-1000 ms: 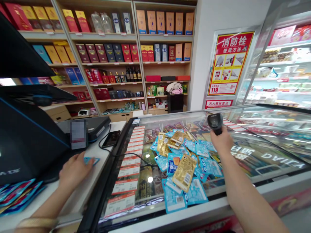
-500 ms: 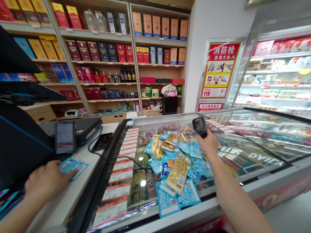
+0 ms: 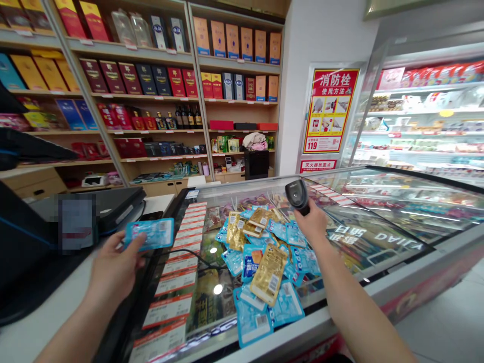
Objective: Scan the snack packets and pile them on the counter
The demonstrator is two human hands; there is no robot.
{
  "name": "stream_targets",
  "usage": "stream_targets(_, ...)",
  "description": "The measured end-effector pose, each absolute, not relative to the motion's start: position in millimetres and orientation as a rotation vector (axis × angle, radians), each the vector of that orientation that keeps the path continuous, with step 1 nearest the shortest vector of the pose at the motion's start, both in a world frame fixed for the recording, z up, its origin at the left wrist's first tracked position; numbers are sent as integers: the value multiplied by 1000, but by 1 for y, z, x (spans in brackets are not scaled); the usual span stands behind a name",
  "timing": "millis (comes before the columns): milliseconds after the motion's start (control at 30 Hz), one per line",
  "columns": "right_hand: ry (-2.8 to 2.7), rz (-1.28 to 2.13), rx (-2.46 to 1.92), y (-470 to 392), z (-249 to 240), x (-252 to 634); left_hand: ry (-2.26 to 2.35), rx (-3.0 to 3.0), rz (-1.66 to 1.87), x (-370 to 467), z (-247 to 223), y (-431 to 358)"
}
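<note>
Between the thumb and fingers of my left hand (image 3: 119, 259) is a blue snack packet (image 3: 155, 233), raised above the counter's edge. My right hand (image 3: 313, 222) grips the handle of a black barcode scanner (image 3: 297, 195), whose head is up over the far side of the freezer lid. Below and between my hands lies a loose pile of blue packets (image 3: 254, 315) and gold packets (image 3: 269, 275) on the glass. Several packets overlap, so parts of the pile are hidden. The scanner's cable (image 3: 196, 256) crosses the glass toward the counter.
A glass-topped freezer (image 3: 381, 282) stretches to the right. Price labels (image 3: 177, 282) line its left side. On the white counter (image 3: 36, 315) at left stand a dark checkout machine (image 3: 121, 204) and a small screen (image 3: 77, 222). Shelves of boxed goods (image 3: 147, 80) stand behind.
My left hand has lifted the blue packet off the counter and moved it right, toward the freezer. My right hand still holds the scanner, its head now turned more toward me.
</note>
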State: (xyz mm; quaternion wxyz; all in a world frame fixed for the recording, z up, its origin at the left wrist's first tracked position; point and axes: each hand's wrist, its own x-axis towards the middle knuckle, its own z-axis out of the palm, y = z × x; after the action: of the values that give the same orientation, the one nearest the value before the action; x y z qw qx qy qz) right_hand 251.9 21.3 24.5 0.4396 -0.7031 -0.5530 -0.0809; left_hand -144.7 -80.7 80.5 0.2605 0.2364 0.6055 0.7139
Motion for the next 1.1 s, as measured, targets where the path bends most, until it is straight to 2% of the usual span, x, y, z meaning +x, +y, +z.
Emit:
stream_targets(233,-1474,-159,-1535,19,25,247,1191,601,1861,-73,66,-51)
stream_targets(767,-2072,16,-775,-12,34,212,1165,691,1808,-51,29,-43)
stream_targets(1100,-2295,132,-906,-21,31,192,1198,864,1839,-45,20,-45)
